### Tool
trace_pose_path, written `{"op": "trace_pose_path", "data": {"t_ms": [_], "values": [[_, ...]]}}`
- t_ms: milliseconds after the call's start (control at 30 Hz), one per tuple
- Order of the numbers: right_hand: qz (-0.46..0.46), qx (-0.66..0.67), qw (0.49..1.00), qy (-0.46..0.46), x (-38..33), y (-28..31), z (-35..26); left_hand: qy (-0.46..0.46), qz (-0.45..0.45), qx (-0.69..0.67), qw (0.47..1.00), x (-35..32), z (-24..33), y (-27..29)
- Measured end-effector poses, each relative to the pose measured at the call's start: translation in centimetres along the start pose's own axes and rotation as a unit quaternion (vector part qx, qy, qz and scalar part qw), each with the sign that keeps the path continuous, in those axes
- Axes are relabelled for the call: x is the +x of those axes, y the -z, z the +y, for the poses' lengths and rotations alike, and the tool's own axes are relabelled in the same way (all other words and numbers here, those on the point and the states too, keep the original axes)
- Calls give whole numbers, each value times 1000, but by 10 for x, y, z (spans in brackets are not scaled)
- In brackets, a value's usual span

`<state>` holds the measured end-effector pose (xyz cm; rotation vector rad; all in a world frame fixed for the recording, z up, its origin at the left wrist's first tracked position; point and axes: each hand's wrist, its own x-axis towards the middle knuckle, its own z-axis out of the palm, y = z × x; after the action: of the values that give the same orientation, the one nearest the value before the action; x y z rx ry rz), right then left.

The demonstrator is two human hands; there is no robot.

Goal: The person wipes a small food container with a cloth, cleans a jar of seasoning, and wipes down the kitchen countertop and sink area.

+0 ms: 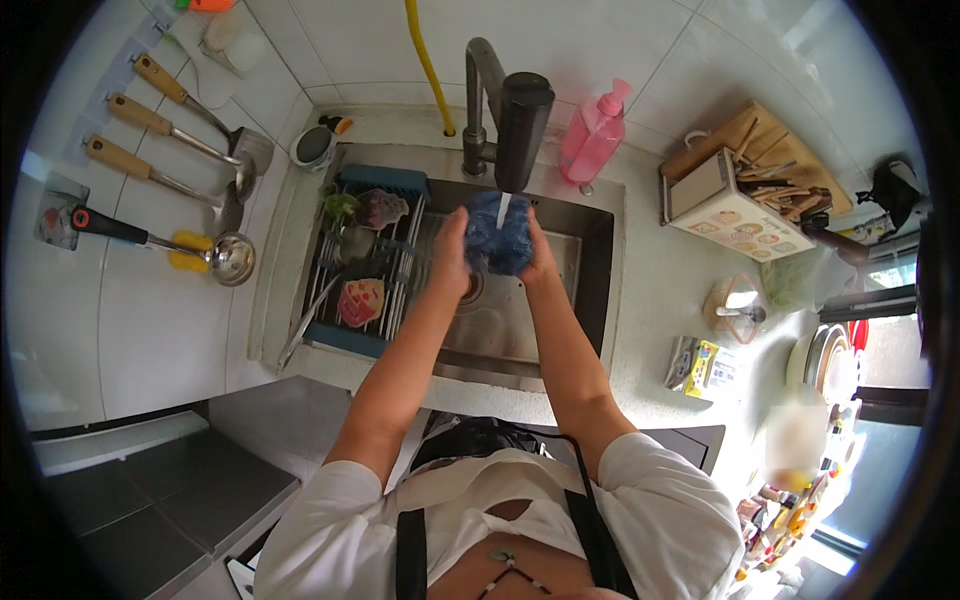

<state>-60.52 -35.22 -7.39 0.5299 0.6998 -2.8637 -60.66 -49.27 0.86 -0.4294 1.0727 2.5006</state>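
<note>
Both my hands hold a dark blue cloth (497,240) bunched up over the steel sink (595,250). My left hand (450,255) grips its left side and my right hand (541,255) grips its right side. A thin stream of water runs from the black tap head (522,130) straight above onto the cloth. My forearms reach up from the lower edge across the sink's front rim.
A blue drying rack (362,270) with sponges and scrubbers spans the sink's left part. Ladles and spatulas (180,160) hang on the left wall. A pink pump bottle (592,132) stands behind the sink. A wooden utensil box (745,185) and small packets (700,365) sit on the right counter.
</note>
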Motion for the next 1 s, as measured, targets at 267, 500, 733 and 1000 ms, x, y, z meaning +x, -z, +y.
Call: {"op": "trace_pose_path", "data": {"t_ms": [267,500,733,1000], "values": [[-64,-4,998,-13,-33,-80,-27,186,-82,-227,953,10,-31,21],[65,-326,900,283,-63,-109,-27,87,-132,-215,964,26,-16,-8],[0,-611,574,545,-63,-93,-4,146,-202,-179,952,30,-3,-28],[178,-633,562,502,-38,-104,-6,77,37,32,996,18,-11,-45]]}}
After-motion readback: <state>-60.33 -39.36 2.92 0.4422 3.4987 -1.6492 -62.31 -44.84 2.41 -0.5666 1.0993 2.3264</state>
